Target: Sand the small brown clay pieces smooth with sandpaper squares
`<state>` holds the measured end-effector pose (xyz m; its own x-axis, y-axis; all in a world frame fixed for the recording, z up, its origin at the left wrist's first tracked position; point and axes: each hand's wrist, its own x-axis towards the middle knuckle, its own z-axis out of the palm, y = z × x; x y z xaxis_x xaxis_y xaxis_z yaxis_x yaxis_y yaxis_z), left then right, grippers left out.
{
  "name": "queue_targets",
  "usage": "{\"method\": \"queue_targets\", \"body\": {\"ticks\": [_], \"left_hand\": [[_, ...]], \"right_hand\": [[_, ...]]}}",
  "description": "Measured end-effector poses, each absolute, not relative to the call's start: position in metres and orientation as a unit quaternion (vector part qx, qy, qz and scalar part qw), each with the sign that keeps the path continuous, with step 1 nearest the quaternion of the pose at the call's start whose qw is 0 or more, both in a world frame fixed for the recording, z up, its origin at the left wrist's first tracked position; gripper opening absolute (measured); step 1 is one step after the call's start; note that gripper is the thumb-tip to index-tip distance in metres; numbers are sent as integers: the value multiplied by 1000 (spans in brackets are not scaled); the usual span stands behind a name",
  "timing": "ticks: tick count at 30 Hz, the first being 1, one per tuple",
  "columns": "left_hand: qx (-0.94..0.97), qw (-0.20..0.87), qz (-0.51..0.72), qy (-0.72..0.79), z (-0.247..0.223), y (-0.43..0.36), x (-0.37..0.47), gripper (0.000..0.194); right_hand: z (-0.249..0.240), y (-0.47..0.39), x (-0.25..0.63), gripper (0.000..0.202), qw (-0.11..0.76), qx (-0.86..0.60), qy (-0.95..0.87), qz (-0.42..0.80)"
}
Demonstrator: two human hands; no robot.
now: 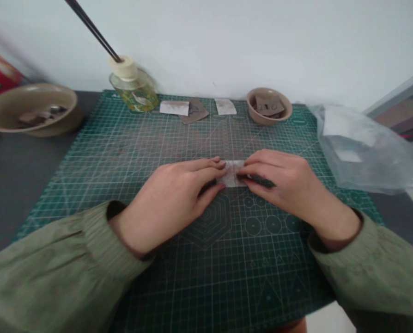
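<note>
A small white piece of what looks like paper (230, 175) lies on the green cutting mat (206, 277), with a crease or seam line near its middle. At its left end my left hand (182, 196) is closed, thumb and fingertips pressed on the edge. My right hand (282, 180) pinches the right end between thumb and fingers. Both ends of the piece are partly hidden under my fingers, so its full length does not show.
Along the back stand a reed diffuser bottle (137, 95) and a small bowl (253, 108) with brown pieces. White pieces (174, 107) and a brown scrap (197, 113) lie between them. A larger bowl (54, 122) is at left, a clear plastic bag (376, 169) at right.
</note>
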<state>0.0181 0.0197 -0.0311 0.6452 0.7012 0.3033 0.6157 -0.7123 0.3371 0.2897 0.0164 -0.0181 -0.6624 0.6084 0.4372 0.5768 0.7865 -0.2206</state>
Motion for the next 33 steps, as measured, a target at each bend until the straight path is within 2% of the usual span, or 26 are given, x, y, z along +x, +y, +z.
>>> {"method": "queue_targets", "body": {"ticks": [6,33], "left_hand": [[897,118,208,372,-31,20,19,31],[894,131,207,374,-31,19,19,33]], "right_hand": [[-16,16,291,12,228,-335,-914,34],[-19,20,289,11,259,-332,-905,63]]}}
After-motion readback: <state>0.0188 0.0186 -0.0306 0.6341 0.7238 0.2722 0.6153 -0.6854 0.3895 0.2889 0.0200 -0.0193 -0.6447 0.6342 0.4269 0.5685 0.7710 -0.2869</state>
